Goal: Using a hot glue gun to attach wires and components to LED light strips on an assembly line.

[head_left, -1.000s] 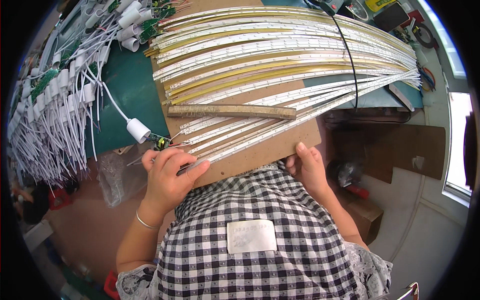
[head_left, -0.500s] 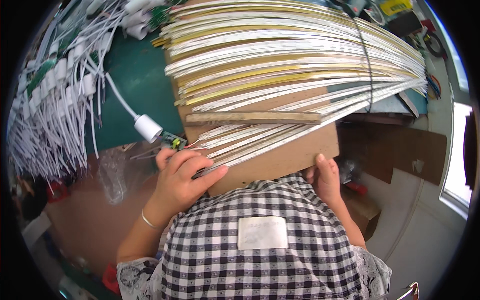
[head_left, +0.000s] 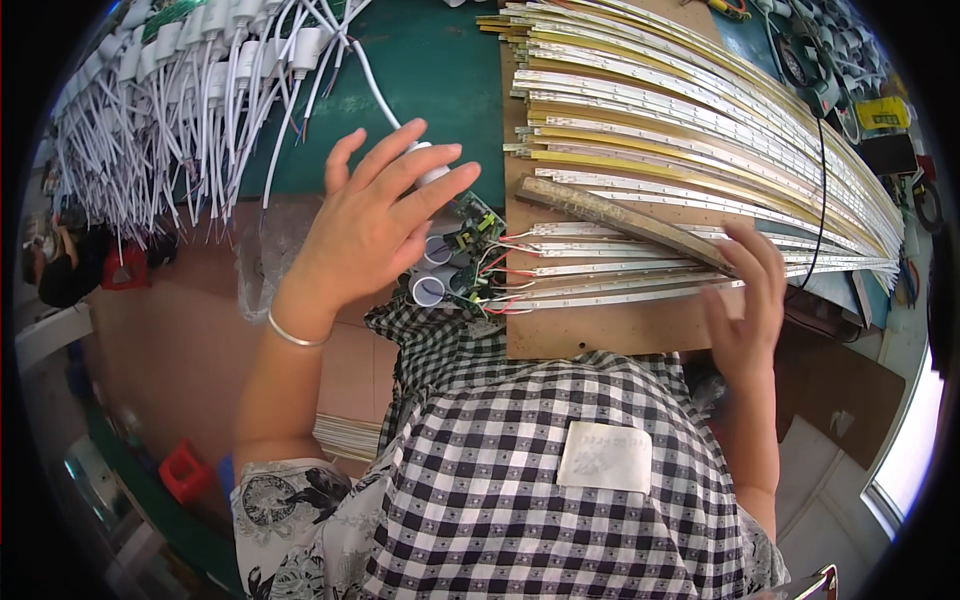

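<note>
My left hand [head_left: 370,220] is over the near edge of the bench with its fingers spread. Its fingertips partly cover a white cylindrical lamp cap [head_left: 432,176] on a white cable, and I see no grip on it. Below the fingers a green circuit board [head_left: 478,225] with yellow parts joins by red and white wires to white LED strips [head_left: 600,270]. My right hand [head_left: 748,300], slightly blurred, has thumb and fingers apart at the right end of a wooden bar [head_left: 620,218]. That bar lies slanted across the strips on a brown board [head_left: 620,335].
Many white and yellow strips [head_left: 680,95] fan over the board, under a black cord [head_left: 822,190]. A heap of white caps with cables [head_left: 190,110] covers the left of the green bench [head_left: 420,60]. A clear plastic bag [head_left: 265,255] hangs at its front edge.
My view has shifted left. My left hand has lifted off the wired strip ends and spread. My right hand has left the board's edge for the wooden bar, which has turned to a slant.
</note>
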{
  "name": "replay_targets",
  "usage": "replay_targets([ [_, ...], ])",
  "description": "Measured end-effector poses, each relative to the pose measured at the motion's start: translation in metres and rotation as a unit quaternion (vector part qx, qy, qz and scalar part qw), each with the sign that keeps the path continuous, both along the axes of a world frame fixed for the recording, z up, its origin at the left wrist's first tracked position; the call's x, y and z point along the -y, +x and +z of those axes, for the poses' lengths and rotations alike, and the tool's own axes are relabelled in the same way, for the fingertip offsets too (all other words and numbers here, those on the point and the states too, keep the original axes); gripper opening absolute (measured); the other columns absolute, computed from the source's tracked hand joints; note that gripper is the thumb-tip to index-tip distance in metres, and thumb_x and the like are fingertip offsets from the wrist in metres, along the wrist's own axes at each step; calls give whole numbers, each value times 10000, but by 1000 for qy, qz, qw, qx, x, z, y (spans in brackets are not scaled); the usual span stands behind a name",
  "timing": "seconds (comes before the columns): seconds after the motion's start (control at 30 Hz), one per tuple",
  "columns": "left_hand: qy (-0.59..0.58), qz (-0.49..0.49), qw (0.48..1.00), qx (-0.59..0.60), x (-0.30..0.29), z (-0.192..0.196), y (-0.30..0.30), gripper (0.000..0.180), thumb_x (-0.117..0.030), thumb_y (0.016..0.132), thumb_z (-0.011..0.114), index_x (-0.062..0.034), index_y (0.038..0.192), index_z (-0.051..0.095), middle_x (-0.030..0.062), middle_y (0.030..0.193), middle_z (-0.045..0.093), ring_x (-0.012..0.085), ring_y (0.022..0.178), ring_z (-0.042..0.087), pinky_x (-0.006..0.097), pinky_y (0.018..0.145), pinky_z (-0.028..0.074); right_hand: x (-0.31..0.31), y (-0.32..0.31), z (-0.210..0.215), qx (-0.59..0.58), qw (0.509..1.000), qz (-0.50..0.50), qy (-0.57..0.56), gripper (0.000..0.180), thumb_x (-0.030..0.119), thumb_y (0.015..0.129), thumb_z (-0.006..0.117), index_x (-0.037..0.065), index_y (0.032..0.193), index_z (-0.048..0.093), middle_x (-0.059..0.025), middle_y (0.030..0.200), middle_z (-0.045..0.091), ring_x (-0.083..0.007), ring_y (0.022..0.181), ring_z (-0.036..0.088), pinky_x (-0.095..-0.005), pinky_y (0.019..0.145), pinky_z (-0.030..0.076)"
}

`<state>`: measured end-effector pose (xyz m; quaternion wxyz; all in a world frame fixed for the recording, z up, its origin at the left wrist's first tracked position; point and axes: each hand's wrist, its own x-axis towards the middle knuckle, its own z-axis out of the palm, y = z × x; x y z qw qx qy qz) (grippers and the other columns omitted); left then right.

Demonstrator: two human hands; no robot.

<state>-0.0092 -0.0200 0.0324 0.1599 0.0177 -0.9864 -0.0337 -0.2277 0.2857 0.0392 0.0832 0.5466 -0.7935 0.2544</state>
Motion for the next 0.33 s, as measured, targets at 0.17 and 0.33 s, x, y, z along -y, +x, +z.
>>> replay_targets([
  [0.17,-5,-31,999,-27,3,-6,10,539,3,680,673,-152,1196,664,18,968,553,241,1019,587,449,963,370,49,13,-10,12,996,36,84,440,102,805,724,77,1229,611,-98,1151,620,-319,1073,563,-441,951,442],
  [0.33,80,87,993,17,-15,-12,61,536,-44,639,673,-123,1169,696,52,937,568,245,892,586,435,880,401,53,13,-12,3,992,33,118,431,80,822,699,96,1244,610,-82,1118,619,-289,1041,566,-420,942,440],
])
